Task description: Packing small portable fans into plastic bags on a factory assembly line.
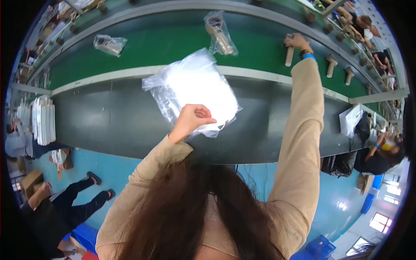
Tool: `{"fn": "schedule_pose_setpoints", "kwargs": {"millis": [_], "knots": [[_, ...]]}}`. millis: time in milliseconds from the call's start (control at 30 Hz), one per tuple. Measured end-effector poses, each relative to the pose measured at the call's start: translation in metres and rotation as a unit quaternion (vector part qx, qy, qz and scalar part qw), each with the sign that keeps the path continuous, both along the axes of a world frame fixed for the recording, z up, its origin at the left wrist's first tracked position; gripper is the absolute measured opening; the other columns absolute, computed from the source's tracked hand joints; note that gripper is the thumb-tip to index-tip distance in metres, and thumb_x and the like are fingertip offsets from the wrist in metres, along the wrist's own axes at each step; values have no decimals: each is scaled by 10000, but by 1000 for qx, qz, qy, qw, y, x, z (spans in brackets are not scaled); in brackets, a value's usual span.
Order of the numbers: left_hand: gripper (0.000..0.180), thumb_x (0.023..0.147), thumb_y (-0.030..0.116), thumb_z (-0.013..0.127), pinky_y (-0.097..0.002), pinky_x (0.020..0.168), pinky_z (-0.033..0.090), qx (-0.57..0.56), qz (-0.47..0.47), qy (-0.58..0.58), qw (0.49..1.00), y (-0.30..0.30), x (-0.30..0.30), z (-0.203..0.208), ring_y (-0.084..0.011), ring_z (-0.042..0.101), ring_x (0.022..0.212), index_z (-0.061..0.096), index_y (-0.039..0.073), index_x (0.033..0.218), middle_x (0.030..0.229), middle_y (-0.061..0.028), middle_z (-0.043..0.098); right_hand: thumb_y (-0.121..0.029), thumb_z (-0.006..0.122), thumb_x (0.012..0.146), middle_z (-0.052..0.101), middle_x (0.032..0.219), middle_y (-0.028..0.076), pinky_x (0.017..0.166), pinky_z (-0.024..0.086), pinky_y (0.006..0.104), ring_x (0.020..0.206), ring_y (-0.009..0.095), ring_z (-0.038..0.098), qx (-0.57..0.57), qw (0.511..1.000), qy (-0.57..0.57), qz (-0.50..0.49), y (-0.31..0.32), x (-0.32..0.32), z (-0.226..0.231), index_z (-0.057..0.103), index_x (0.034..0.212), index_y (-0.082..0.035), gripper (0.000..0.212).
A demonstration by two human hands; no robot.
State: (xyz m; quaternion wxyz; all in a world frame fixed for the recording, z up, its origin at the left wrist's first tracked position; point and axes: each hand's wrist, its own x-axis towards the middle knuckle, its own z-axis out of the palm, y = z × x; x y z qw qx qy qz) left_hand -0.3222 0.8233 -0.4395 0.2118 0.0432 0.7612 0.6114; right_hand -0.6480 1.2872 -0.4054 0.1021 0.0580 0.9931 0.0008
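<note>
A stack of clear plastic bags (197, 84), bright with glare, lies on the dark worktop and overlaps the pale rail. My left hand (194, 118) is over the near edge of the stack, its fingers curled and its thumb against them. Whatever may be between those fingertips is lost in the glare. Far out to the right, my right arm is stretched over the green belt. There my right hand (298, 41) is closed round the head of a beige handheld device (289, 56), whose straight handle points toward me.
Two bagged devices, one at the left (109, 44) and one in the middle (221, 34), lie on the green belt (169, 41). Bare beige devices (331, 66) are on its right. White stacked pieces (43, 120) stand at the worktop's left end. A person (65, 212) is at lower left.
</note>
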Motion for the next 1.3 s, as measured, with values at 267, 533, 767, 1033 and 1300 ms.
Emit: {"fn": "schedule_pose_setpoints", "kwargs": {"millis": [267,533,767,1033,1300], "knots": [[113,848,58,710,-225,759,520,190,-17,-130,973,4,-7,-8,-110,665,801,686,-23,921,879,-73,705,-392,814,740,643,1027,113,783,487,245,969,161,616,-340,916,212,12,-24,131,68,572,1154,15,629],[102,822,38,707,-233,678,531,-11,-3,156,988,30,18,-8,-118,669,733,697,-41,887,804,-58,707,-350,495,982,631,1118,107,887,477,316,1025,207,601,-713,659,194,-140,-177,388,26,532,1266,-37,425],[173,844,87,708,-239,717,515,161,99,20,982,26,13,-35,-117,666,776,702,-48,950,846,-88,718,-188,693,878,547,1166,125,940,422,316,1067,208,530,-461,762,422,-169,-269,441,-11,452,1281,4,508],[164,881,80,679,-221,760,499,148,54,60,986,24,25,-11,-102,638,827,684,-44,988,902,-62,696,-115,789,763,523,1110,141,922,425,347,1026,260,535,-375,795,470,-82,-303,432,-7,473,1224,22,576],[163,911,99,640,-242,743,509,258,57,-12,964,8,16,28,-99,629,810,654,-36,1003,916,-43,678,-87,762,717,479,1168,199,954,403,417,1053,361,496,-416,821,381,84,-319,417,1,410,1271,39,669]]}}
